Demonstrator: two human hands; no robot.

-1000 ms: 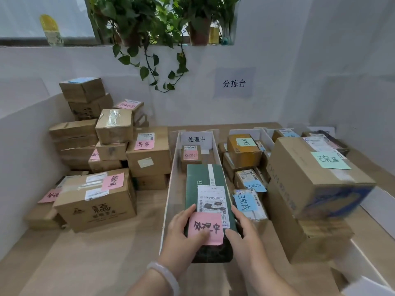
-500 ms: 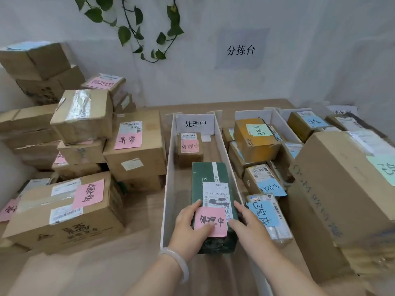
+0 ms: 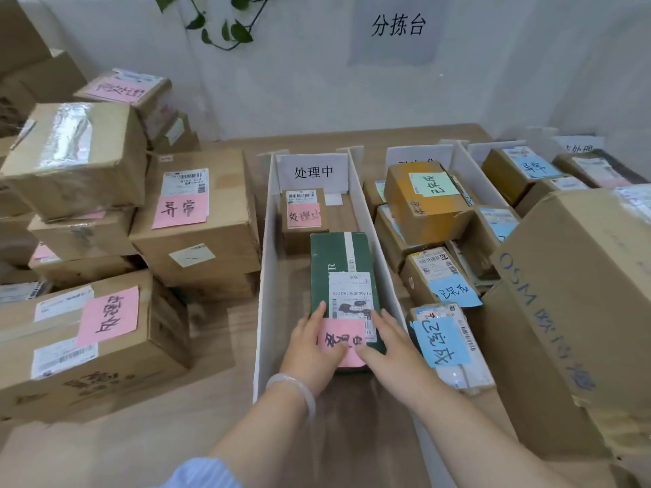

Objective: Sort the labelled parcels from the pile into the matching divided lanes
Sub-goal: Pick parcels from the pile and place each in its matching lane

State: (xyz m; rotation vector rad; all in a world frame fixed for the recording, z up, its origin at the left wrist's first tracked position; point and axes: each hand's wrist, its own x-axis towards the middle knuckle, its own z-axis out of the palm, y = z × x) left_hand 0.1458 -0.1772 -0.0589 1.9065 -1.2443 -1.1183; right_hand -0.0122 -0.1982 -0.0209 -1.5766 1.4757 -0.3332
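Wide wooden counter (image 3: 218, 399), and the whole scene hangs off the white lane (image 3: 262, 276) headed by the 处理中 sign (image 3: 313, 170). Left of that lane, the unsorted pile (image 3: 197, 241) of brown cartons is stacked high, several with pink notes. Right of it, the neighbouring lanes are packed with blue-tagged parcels, and one large carton (image 3: 570, 311) looms at the near right.

Inside the lane lies the green parcel (image 3: 338, 255), lengthways and flat on the floor of it. It has slid deeper over the last second: the gap to the small brown parcel (image 3: 299, 241) at the lane's far end has closed, and the two now look to be touching or nearly so.

Left hand (image 3: 310, 346) and right hand (image 3: 394, 346) lie on the parcel's near end, fingers fairly straight, pressing rather than clutching, thumbs over its pink note (image 3: 343, 338). The note's writing seems to match the sign, so this one reads as sorted; letting go and returning to the pile is the likely next call.
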